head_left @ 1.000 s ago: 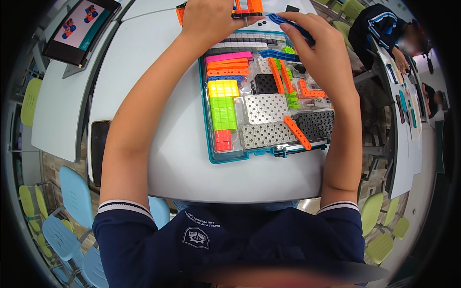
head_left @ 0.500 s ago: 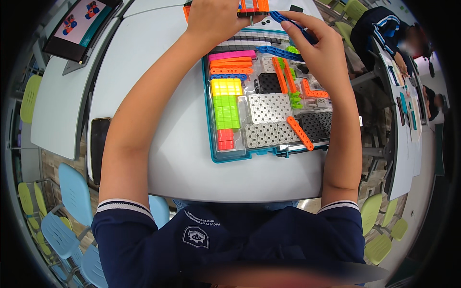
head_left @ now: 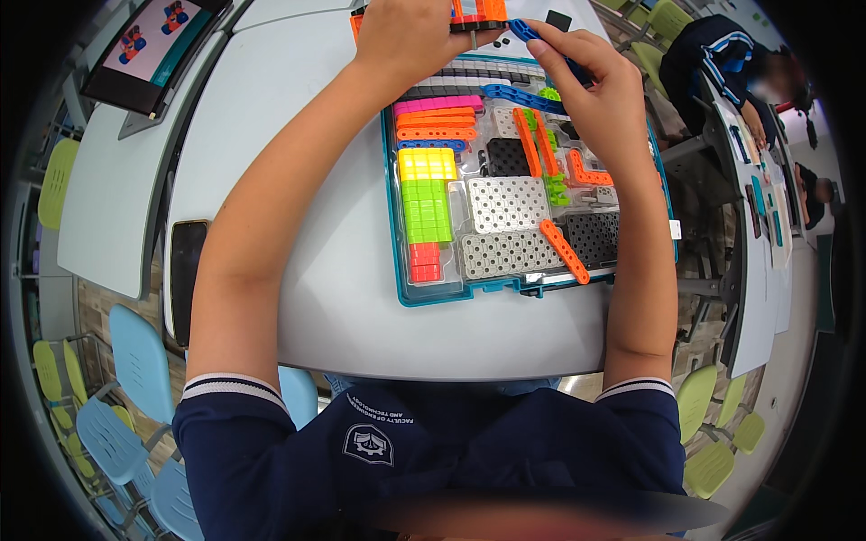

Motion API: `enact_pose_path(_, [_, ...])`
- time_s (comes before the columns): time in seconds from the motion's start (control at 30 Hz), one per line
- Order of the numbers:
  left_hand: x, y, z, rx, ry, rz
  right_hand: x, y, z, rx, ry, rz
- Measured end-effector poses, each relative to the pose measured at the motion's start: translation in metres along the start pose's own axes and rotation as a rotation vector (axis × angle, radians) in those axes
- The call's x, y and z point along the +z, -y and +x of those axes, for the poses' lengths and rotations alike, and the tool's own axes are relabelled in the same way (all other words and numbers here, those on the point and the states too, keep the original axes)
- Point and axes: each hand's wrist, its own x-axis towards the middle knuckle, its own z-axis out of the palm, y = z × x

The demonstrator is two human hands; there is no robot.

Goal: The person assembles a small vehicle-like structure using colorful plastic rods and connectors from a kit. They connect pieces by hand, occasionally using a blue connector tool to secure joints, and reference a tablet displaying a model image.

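Note:
At the top edge, my left hand (head_left: 404,38) is closed around an orange and black building-block assembly (head_left: 480,13), partly cut off by the frame, with a thin metal axle poking down from it. Between the thumb and fingers of my right hand (head_left: 591,77) is a blue perforated beam (head_left: 523,31), its left end against the assembly. Below both hands lies a teal-edged parts tray (head_left: 394,216) of coloured pieces. Another blue beam (head_left: 523,97) rests across its upper part, and a loose orange beam (head_left: 565,252) lies over its perforated plates.
A phone (head_left: 188,281) lies at the table's left edge. Farther left, a screen (head_left: 149,54) shows two red and blue models. Small black pieces (head_left: 499,42) sit beyond the tray. Blue chairs (head_left: 140,361) stand at the left; another person (head_left: 722,68) works at a table on the right.
My right hand has shifted very slightly, with its fingers a little more bent around the blue beam. The left hand and the assembly stay nearly in place.

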Motion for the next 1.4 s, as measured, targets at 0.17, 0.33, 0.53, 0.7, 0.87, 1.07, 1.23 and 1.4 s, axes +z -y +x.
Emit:
enact_pose_path(0.17, [-0.001, -0.002, 0.0, -0.035, 0.026, -0.011, 0.002, 0.001, -0.001, -0.04, -0.027, -0.013])
enact_pose_path(0.33, [-0.002, -0.004, 0.0, -0.049, 0.041, 0.002, 0.003, 0.006, -0.001, -0.048, -0.036, -0.052])
enact_pose_path(0.53, [-0.001, -0.006, -0.001, -0.068, 0.072, 0.009, 0.007, 0.011, -0.003, -0.058, -0.054, -0.1])
enact_pose_path(0.7, [0.0, -0.005, -0.002, -0.058, 0.091, 0.011, 0.009, 0.01, -0.006, -0.086, -0.05, -0.176])
enact_pose_path(0.87, [0.001, -0.005, -0.002, -0.024, 0.111, 0.03, 0.014, 0.013, -0.011, -0.105, -0.021, -0.363])
enact_pose_path(1.07, [-0.001, -0.005, -0.001, -0.011, 0.13, 0.05, 0.011, 0.007, -0.008, -0.087, 0.009, -0.276])
enact_pose_path(1.23, [-0.002, -0.003, 0.002, 0.081, 0.105, 0.039, 0.002, 0.003, -0.003, -0.115, 0.066, -0.274])
enact_pose_path(1.4, [-0.005, -0.005, 0.004, 0.129, 0.15, -0.012, -0.009, 0.0, 0.0, -0.098, 0.13, -0.305])
